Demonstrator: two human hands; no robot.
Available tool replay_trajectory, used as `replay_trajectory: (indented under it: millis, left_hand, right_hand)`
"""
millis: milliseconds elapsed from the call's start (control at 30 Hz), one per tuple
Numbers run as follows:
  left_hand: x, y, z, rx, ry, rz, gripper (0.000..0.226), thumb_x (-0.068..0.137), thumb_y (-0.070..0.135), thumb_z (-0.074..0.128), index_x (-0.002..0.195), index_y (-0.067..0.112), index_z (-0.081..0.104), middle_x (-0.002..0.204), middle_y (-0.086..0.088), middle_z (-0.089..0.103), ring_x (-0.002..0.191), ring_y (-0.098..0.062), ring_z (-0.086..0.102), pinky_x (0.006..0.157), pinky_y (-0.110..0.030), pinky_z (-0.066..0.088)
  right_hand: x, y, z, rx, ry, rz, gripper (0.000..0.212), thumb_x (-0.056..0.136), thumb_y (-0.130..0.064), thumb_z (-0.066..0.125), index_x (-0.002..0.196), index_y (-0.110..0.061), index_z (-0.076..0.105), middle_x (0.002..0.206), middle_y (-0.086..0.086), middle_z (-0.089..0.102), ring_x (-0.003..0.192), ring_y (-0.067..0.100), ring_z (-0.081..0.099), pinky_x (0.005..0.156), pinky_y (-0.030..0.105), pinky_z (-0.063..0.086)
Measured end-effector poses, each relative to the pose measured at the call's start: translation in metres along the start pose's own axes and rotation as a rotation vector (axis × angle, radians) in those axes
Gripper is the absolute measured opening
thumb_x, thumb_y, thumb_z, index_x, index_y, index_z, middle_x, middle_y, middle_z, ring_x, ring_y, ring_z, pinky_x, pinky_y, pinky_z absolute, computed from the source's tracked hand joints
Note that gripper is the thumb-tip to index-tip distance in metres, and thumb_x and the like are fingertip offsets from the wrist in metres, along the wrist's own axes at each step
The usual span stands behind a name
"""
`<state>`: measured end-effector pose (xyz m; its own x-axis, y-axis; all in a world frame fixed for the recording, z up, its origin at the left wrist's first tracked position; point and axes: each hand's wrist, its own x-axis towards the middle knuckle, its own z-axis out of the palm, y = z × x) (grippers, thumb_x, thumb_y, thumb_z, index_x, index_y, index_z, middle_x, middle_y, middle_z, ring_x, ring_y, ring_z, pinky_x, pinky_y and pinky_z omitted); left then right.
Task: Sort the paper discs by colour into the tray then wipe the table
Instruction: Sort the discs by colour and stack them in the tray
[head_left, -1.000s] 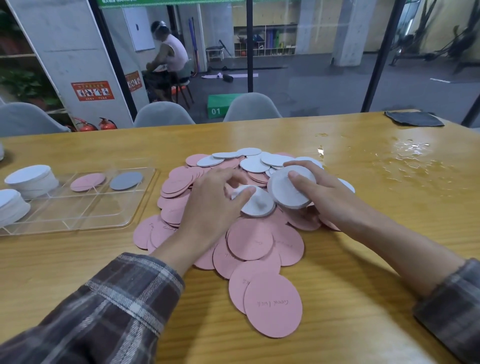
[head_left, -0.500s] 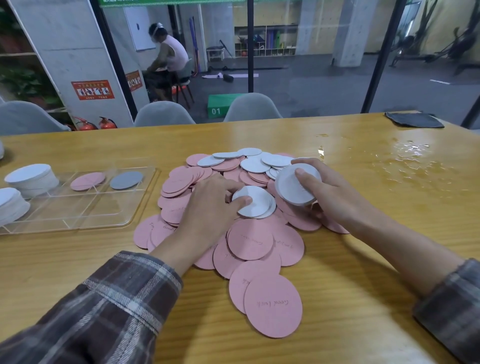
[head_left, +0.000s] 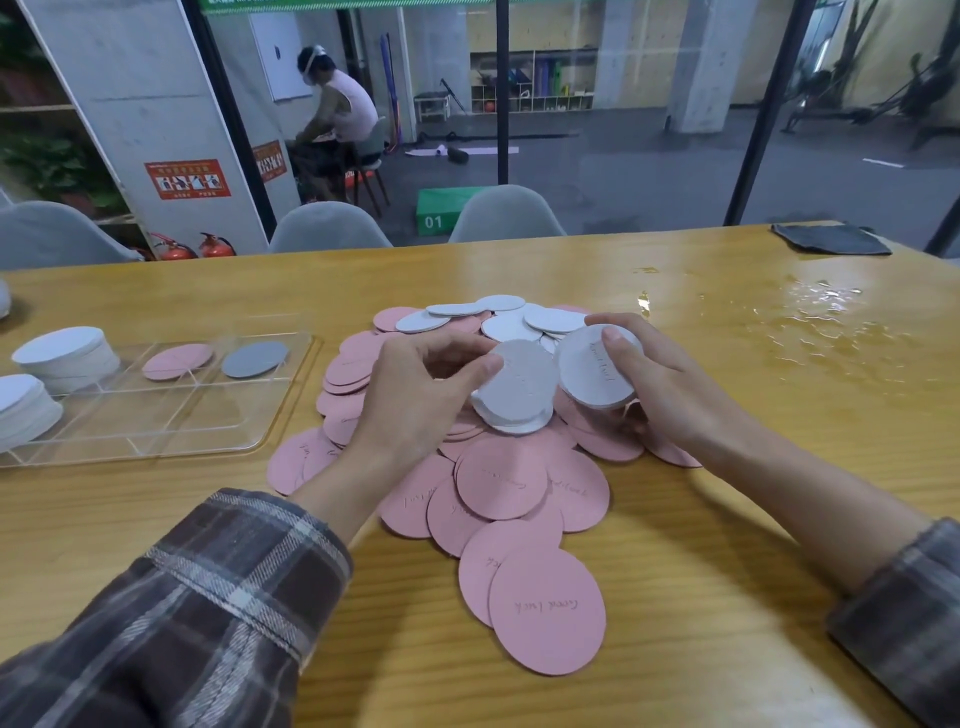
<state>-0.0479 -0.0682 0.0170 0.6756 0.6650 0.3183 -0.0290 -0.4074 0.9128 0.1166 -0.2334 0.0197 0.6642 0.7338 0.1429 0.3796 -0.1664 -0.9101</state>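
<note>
A heap of pink paper discs (head_left: 501, 486) covers the middle of the wooden table, with several white discs (head_left: 511, 327) on its far side. My left hand (head_left: 415, 395) pinches a small stack of white discs (head_left: 519, 389) lifted off the heap. My right hand (head_left: 660, 384) grips a second white stack (head_left: 592, 371), tilted, thumb on its face. The two stacks nearly touch. A clear divided tray (head_left: 171, 421) lies at the left with one pink disc (head_left: 177, 361) and one grey disc (head_left: 254, 358) in its far compartments.
Two piles of white discs (head_left: 67, 358) stand in and beside the tray's left end. A wet patch (head_left: 821, 327) glistens on the table at the right. A dark cloth (head_left: 831, 239) lies at the far right corner. Grey chairs (head_left: 330, 228) line the far edge.
My left hand has raised its white stack off the heap and tilted it toward the right hand's stack. The right hand has shifted slightly back and up.
</note>
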Motion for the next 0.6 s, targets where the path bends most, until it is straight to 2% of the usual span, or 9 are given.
replay_trajectory:
  millis: [67,133,200,267,333,433,533,600]
  left_hand:
    - [0.0,0.002,0.0,-0.081,-0.066,-0.032,0.006,0.092,0.014,0.078,0.098,0.013,0.079,0.092,-0.004,0.079,0.079,-0.012,0.072,0.067,-0.028,0.062]
    - [-0.003,0.002,0.005,-0.117,-0.086,-0.047,0.008,0.092,0.015,0.078,0.099,0.013,0.079,0.095,-0.009,0.079,0.078,-0.027,0.075,0.067,-0.034,0.064]
    - [-0.008,0.004,0.012,-0.139,-0.067,-0.058,0.009,0.09,0.014,0.08,0.099,0.014,0.08,0.092,-0.009,0.079,0.079,-0.035,0.076,0.072,-0.042,0.065]
    - [-0.011,0.005,0.019,-0.139,-0.041,-0.044,0.011,0.086,0.014,0.084,0.097,0.014,0.08,0.087,-0.007,0.079,0.074,-0.03,0.076,0.072,-0.043,0.065]
    - [-0.011,0.004,0.023,-0.124,-0.011,-0.019,0.013,0.083,0.016,0.087,0.095,0.014,0.081,0.085,-0.005,0.079,0.072,-0.024,0.077,0.069,-0.042,0.065]
    - [-0.01,0.004,0.024,-0.113,0.016,0.022,0.013,0.082,0.016,0.088,0.092,0.013,0.081,0.083,-0.003,0.079,0.075,-0.02,0.076,0.065,-0.036,0.064]
    - [-0.013,0.005,0.027,-0.075,0.006,0.068,0.014,0.082,0.016,0.088,0.093,0.012,0.081,0.082,-0.001,0.078,0.078,-0.016,0.075,0.064,-0.034,0.064]
    - [-0.013,0.005,0.029,-0.055,0.023,0.083,0.014,0.082,0.017,0.088,0.093,0.013,0.081,0.081,0.0,0.078,0.079,-0.016,0.075,0.063,-0.035,0.065]
  right_hand:
    - [-0.001,0.001,0.0,-0.029,-0.011,-0.029,0.029,0.109,-0.044,0.038,0.128,-0.041,0.059,0.121,-0.008,0.063,0.111,0.018,0.06,0.095,0.041,0.05]
    - [-0.002,-0.001,0.001,-0.053,-0.043,-0.053,0.028,0.109,-0.046,0.038,0.127,-0.045,0.059,0.117,-0.013,0.063,0.105,0.013,0.061,0.086,0.029,0.05]
    - [-0.006,-0.005,0.004,-0.075,-0.068,-0.07,0.029,0.11,-0.044,0.036,0.126,-0.043,0.059,0.107,-0.017,0.063,0.086,0.0,0.061,0.072,0.017,0.048]
    - [-0.011,-0.01,0.008,-0.002,-0.103,-0.055,0.031,0.11,-0.041,0.035,0.127,-0.036,0.06,0.088,-0.013,0.062,0.059,-0.005,0.058,0.054,0.01,0.041]
    - [-0.015,-0.014,0.011,0.095,-0.131,-0.01,0.034,0.11,-0.044,0.035,0.127,-0.033,0.062,0.083,-0.005,0.06,0.048,-0.003,0.054,0.043,0.011,0.039]
    - [-0.019,-0.02,0.014,0.148,-0.144,0.028,0.039,0.108,-0.049,0.033,0.126,-0.032,0.063,0.078,-0.002,0.058,0.045,0.001,0.052,0.041,0.013,0.037]
    - [-0.02,-0.021,0.015,0.137,-0.19,0.041,0.04,0.105,-0.056,0.034,0.122,-0.037,0.065,0.084,0.0,0.063,0.058,0.009,0.056,0.054,0.022,0.043]
    - [-0.02,-0.02,0.015,0.104,-0.218,0.03,0.035,0.105,-0.054,0.039,0.123,-0.037,0.063,0.091,0.0,0.064,0.067,0.012,0.056,0.059,0.027,0.043]
